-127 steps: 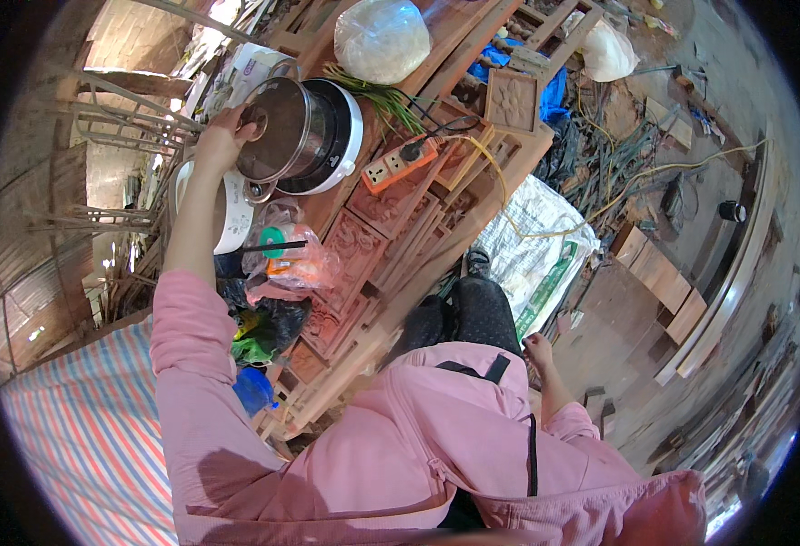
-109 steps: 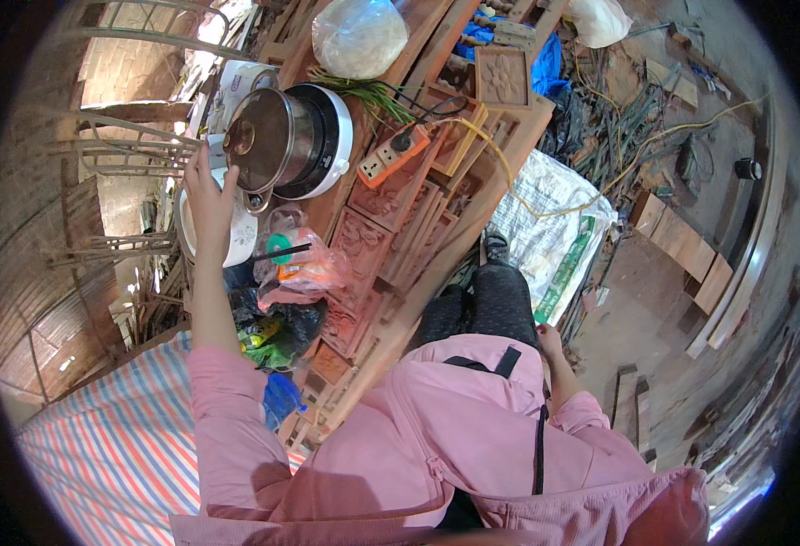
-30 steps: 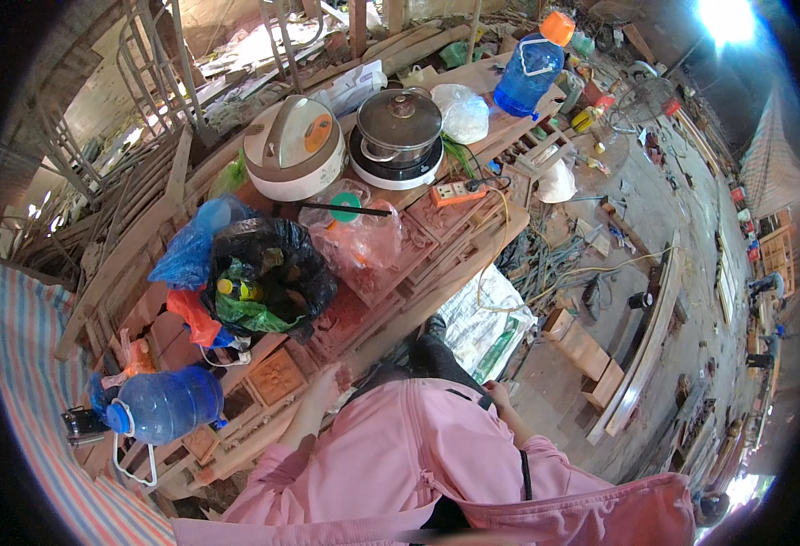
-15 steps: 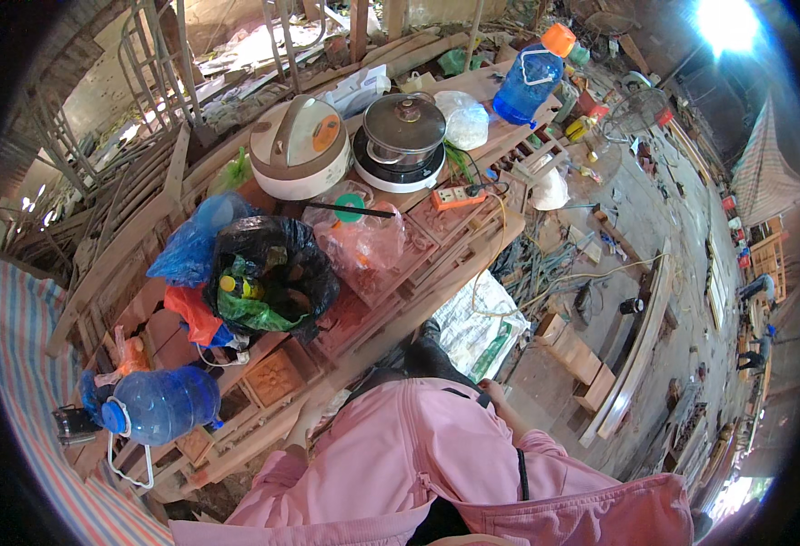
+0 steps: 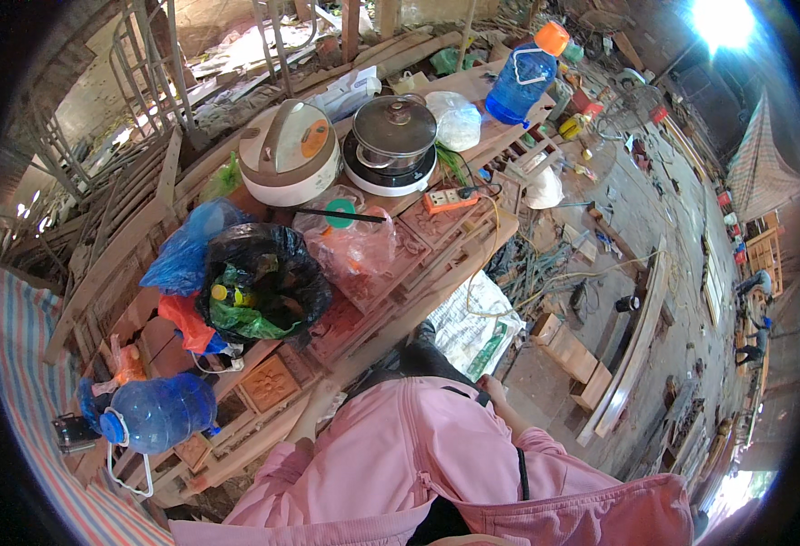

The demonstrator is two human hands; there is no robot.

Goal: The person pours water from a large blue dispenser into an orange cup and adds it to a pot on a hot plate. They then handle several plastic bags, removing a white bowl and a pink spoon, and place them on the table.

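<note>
Down by my left side, my left hand (image 5: 323,399) hangs close to the front edge of the wooden bench (image 5: 418,309). A small pale patch shows beside its fingers, too small to make out. My right hand (image 5: 491,389) is at my right hip, its fingers mostly hidden. On the bench, nearest my left hand, lies a carved wooden block (image 5: 270,384). Beyond it stands a black plastic bag (image 5: 313,291) with a yellow-capped bottle and green plastic inside. A clear pinkish bag (image 5: 368,246) with a green lid and a dark stick on it lies beside that.
A rice cooker (image 5: 286,168), a lidded pot (image 5: 391,132) on a round hot plate, and an orange power strip (image 5: 452,199) sit farther back. Blue water jugs stand at the left (image 5: 163,414) and far right (image 5: 520,86). A white sack (image 5: 472,318) and timber (image 5: 573,359) lie on the floor.
The view has shifted slightly, so the bench things sit a little farther left. My left hand has moved slightly up and out from my body; my right hand stays at my hip.
</note>
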